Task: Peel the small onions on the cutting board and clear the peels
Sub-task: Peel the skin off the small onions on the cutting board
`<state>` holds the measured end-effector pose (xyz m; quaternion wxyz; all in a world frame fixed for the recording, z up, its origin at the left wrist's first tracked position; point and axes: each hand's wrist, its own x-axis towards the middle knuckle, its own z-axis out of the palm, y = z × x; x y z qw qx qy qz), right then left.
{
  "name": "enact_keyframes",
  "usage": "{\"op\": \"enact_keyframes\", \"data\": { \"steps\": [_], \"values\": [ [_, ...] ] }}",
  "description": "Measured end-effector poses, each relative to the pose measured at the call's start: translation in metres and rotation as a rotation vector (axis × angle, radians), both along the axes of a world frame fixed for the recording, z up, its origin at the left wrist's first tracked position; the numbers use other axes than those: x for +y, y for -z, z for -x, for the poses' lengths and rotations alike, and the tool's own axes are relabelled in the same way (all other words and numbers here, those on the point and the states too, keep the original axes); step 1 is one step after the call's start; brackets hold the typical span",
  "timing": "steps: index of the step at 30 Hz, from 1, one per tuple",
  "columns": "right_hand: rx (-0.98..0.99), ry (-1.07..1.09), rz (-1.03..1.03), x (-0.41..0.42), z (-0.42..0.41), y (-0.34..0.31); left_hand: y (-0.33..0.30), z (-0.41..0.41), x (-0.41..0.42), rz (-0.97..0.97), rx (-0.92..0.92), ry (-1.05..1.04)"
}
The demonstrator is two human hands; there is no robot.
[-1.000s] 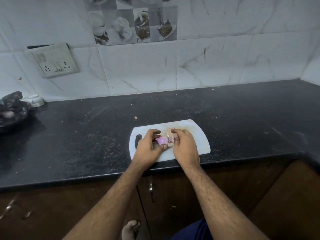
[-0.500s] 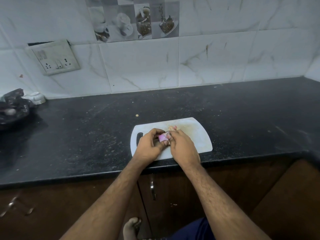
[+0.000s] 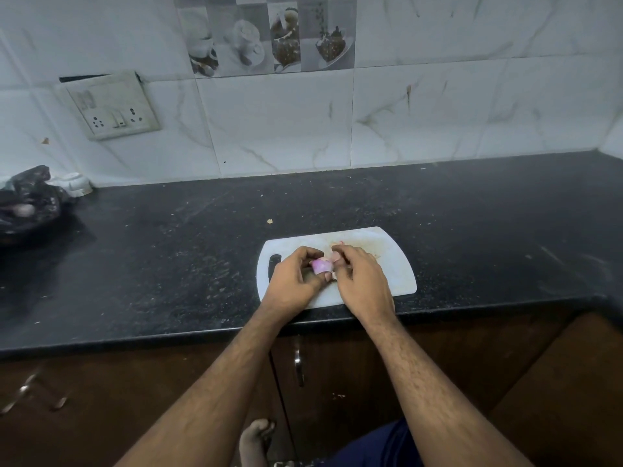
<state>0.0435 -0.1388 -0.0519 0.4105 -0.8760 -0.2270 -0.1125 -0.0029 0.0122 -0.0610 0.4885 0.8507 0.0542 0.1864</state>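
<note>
Over the board (image 3: 394, 264), my left hand (image 3: 294, 281) pinched a small purple onion (image 3: 321, 265) between thumb and fingers, while my right hand (image 3: 362, 281) pinched at skin on its far side. Peeling was mid-way, I judged; next needed a steady pull to strip the peel (image 3: 336, 256) free.

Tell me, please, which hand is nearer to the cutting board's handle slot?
Left. The left hand sits just beside the handle slot, gripping the onion; the right hand is farther, on the onion's other side.
</note>
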Motion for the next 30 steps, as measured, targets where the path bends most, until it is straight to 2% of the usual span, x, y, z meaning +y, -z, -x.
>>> {"op": "enact_keyframes", "data": {
  "steps": [8,15,20,25,30],
  "values": [
    [0.010,-0.016,0.042,0.001,0.001,0.001,-0.001,-0.002,0.003,0.059,0.027,0.031],
    [-0.136,-0.029,0.311,0.006,0.005,0.001,-0.002,-0.002,0.002,0.129,0.034,0.049],
    [-0.157,0.007,0.395,0.009,0.007,0.000,-0.004,-0.002,0.002,0.130,0.047,0.053],
    [-0.127,0.044,0.408,0.011,0.007,-0.003,-0.004,-0.001,0.001,0.077,0.036,0.049],
    [-0.041,0.079,0.337,0.011,0.004,-0.004,-0.005,0.001,0.000,0.064,0.035,0.074]
  ]
}}
